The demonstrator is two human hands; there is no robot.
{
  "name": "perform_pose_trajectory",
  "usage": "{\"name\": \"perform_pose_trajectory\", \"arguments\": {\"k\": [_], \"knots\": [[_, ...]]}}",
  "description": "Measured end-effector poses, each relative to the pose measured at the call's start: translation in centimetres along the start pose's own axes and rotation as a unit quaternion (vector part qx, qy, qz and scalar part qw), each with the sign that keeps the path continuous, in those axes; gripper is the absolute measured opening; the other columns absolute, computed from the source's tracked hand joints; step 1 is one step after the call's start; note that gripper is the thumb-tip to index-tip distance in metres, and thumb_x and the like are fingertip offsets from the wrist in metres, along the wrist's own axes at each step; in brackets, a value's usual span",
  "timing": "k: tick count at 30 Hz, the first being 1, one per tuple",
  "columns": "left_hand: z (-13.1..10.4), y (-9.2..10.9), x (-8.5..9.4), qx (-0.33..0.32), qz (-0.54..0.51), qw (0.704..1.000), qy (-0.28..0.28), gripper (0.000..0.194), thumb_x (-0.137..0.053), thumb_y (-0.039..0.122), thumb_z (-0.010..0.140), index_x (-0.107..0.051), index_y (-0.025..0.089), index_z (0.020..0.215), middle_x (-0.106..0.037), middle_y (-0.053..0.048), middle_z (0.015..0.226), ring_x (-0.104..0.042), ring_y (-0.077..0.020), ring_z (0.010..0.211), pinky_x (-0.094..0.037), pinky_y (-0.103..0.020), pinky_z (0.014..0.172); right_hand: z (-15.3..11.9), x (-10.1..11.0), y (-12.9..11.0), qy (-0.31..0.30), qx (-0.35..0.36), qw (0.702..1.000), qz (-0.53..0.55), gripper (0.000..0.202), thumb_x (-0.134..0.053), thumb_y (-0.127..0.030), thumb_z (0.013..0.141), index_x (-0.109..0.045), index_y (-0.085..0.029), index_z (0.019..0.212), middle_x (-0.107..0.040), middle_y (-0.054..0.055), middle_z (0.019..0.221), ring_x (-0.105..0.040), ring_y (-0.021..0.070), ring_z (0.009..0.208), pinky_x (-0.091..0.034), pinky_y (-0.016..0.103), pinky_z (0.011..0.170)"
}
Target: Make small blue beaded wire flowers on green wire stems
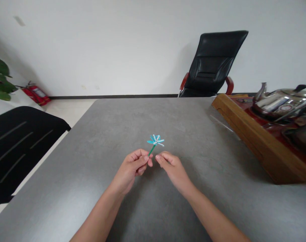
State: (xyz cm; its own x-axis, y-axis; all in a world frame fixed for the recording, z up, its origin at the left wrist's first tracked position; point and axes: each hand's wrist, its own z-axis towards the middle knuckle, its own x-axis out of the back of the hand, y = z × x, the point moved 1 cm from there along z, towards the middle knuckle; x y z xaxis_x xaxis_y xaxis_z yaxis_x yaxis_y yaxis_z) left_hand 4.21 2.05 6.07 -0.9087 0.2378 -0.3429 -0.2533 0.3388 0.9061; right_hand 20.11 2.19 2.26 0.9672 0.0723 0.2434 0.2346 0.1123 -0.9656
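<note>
A small flower (156,140) with blue and white petals on a green stem is held up over the grey table (112,121), its head tilted up and to the right. My left hand (136,164) pinches the lower end of the stem between thumb and fingers. Just right of the stem is my right hand (169,164), its thumb and index fingertips pressed together; it is apart from my left hand, and whatever may be between its fingertips is too small to make out.
A wooden tea tray (251,144) with a metal kettle (281,102) stands at the right. Beyond the table is a black chair (211,64). Another black chair (24,144), a red fire extinguisher (37,95) and a leafy plant (0,79) are at the left.
</note>
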Motion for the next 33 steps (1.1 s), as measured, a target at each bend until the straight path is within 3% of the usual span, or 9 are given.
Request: {"name": "perform_pose_trajectory", "arguments": {"k": [2,4,6,11,14,17,22,27,33], "knots": [[0.0,0.1,0.0,-0.002,0.018,1.000,0.014,0.021,-0.065,0.032,0.079,-0.060,0.012,0.077,-0.056,0.000,0.066,-0.026,-0.0038,0.046,-0.013,-0.020,0.043,0.0,0.2,0.1,0.032,0.039,0.998,-0.034,0.015,-0.055,-0.034,0.084,-0.061,-0.020,0.082,-0.064,0.006,0.097,-0.055,0.0218,0.096,-0.040,0.035,0.086],[0.1,0.0,0.1,-0.007,0.036,0.999,0.023,0.020,-0.064,0.033,0.079,-0.060,0.013,0.078,-0.057,0.000,0.066,-0.026,-0.0042,0.045,-0.014,-0.020,0.043,-0.1,0.1,0.0,0.055,0.054,0.997,-0.031,0.023,-0.053,-0.030,0.086,-0.059,-0.023,0.107,-0.060,0.007,0.117,-0.050,0.0229,0.112,-0.035,0.040,0.097],[0.2,-0.2,0.0,-0.015,0.054,0.998,0.028,0.020,-0.063,0.033,0.080,-0.060,0.013,0.078,-0.057,0.000,0.066,-0.026,-0.0045,0.045,-0.016,-0.020,0.043,-0.3,-0.2,-0.5,0.045,0.051,0.998,-0.010,0.029,-0.047,-0.030,0.090,-0.056,-0.024,0.116,-0.059,0.008,0.120,-0.050,0.0220,0.115,-0.035,0.040,0.100],[0.3,-0.8,-0.3,-0.033,0.118,0.991,0.044,0.020,-0.059,0.033,0.080,-0.060,0.013,0.076,-0.042,0.006,0.054,-0.026,-0.0059,0.045,-0.018,-0.020,0.043,-0.5,-1.3,-1.7,-0.012,0.043,0.999,0.019,0.030,-0.050,-0.037,0.089,-0.058,-0.022,0.114,-0.062,0.007,0.113,-0.056,0.0216,0.107,-0.042,0.035,0.092],[0.2,-0.9,-0.7,-0.048,0.156,0.985,0.051,0.019,-0.057,0.032,0.080,-0.061,0.014,0.077,-0.037,0.007,0.051,-0.026,-0.0066,0.046,-0.020,-0.019,0.043,-0.7,-1.4,-1.8,-0.028,0.009,0.999,0.034,0.028,-0.053,-0.037,0.088,-0.060,-0.020,0.108,-0.065,0.003,0.088,-0.060,0.0170,0.080,-0.046,0.028,0.072],[0.2,-0.9,-0.8,-0.051,0.177,0.981,0.062,0.020,-0.056,0.033,0.080,-0.060,0.014,0.077,-0.035,0.007,0.050,-0.027,-0.0066,0.044,-0.021,-0.019,0.043,-0.7,-1.2,-1.8,0.000,-0.012,1.000,0.021,0.025,-0.057,-0.037,0.085,-0.062,-0.019,0.101,-0.055,-0.003,0.064,-0.049,0.0124,0.057,-0.037,0.024,0.055],[0.0,-0.8,-1.0,-0.036,0.190,0.978,0.076,0.022,-0.054,0.036,0.082,-0.056,0.015,0.077,-0.037,0.008,0.048,-0.028,-0.0060,0.040,-0.022,-0.017,0.039,-0.5,-1.0,-1.9,0.015,-0.037,0.992,0.116,0.018,-0.058,-0.033,0.082,-0.061,-0.016,0.086,-0.051,-0.004,0.059,-0.041,0.0100,0.052,-0.030,0.023,0.051],[-0.2,-1.1,-0.9,-0.021,0.216,0.974,0.067,0.022,-0.050,0.038,0.085,-0.048,0.018,0.076,-0.041,0.009,0.043,-0.032,-0.0063,0.033,-0.026,-0.016,0.034,-0.5,-1.0,-1.4,0.024,-0.077,0.983,0.164,0.021,-0.063,-0.035,0.079,-0.059,-0.016,0.072,-0.034,-0.008,0.053,-0.026,0.0078,0.049,-0.019,0.023,0.046],[-0.2,-0.7,-0.7,-0.039,0.247,0.967,0.051,0.018,-0.053,0.033,0.083,-0.052,0.016,0.076,-0.048,0.006,0.050,-0.044,-0.0080,0.042,-0.036,-0.017,0.040,-0.4,-0.9,-1.5,0.010,-0.091,0.975,0.202,0.023,-0.063,-0.036,0.080,-0.056,-0.017,0.067,-0.031,-0.008,0.052,-0.022,0.0069,0.046,-0.015,0.024,0.045]]}}
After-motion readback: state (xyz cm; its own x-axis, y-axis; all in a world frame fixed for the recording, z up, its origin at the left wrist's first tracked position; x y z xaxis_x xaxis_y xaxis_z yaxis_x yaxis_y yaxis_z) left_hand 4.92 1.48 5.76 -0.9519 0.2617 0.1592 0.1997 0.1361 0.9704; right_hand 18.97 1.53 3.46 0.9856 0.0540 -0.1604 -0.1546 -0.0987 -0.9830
